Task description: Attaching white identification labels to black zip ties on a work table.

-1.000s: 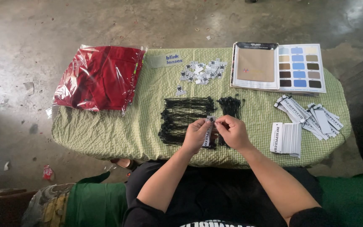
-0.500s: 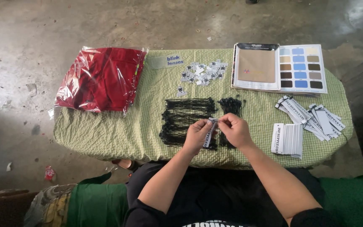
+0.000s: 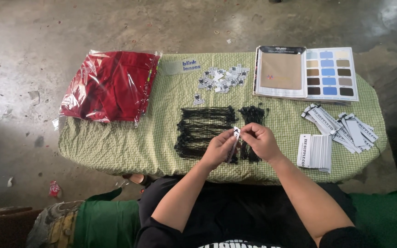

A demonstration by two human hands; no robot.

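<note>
My left hand (image 3: 218,148) pinches a narrow white paper tag (image 3: 234,141) above the front middle of a table covered in green checked cloth (image 3: 125,142). My right hand (image 3: 259,140) is closed beside it, fingertips touching the tag's top end, apparently on a thin black string. Beneath and behind the hands lie a wide bundle of black strings (image 3: 203,128) and a smaller black bundle (image 3: 252,117). A neat stack of white tags (image 3: 315,151) sits to the right of my right hand.
Red garments in clear plastic bags (image 3: 109,85) lie at the table's left end. Small barcode stickers (image 3: 221,78) are scattered at the back. An open colour swatch book (image 3: 306,73) is at the back right, with loose white tags (image 3: 345,128) fanned below it. Bare concrete floor surrounds the table.
Both hands stay together at the tag with only small finger movements. The view has shifted slightly.
</note>
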